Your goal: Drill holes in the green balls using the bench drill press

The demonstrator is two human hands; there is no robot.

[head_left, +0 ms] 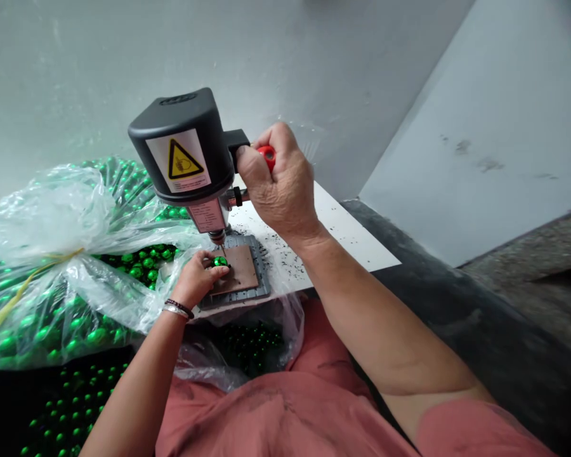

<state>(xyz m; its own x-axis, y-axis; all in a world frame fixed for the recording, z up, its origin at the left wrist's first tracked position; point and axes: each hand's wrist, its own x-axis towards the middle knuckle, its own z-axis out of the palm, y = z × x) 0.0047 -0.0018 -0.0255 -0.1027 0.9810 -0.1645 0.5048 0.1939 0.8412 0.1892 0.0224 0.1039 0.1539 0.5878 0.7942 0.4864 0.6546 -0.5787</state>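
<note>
A small bench drill press (181,149) with a black motor cover and a yellow warning label stands on the table. My right hand (283,181) is wrapped round its red-knobbed lever (268,157). Below, my left hand (202,273) pinches a shiny green ball (219,261) between thumb and fingers. The ball rests on a brown board (240,270) lying over the grey drill base (261,279). The thin drill bit (223,249) points down right by the ball; whether it touches the ball I cannot tell.
Clear plastic bags (71,216) full of green balls fill the left side, one tied with a yellow string (33,289). Dark shavings lie on the white tabletop (347,235). An open plastic bag (292,330) with more green balls sits at my lap. A wall (276,63) rises behind.
</note>
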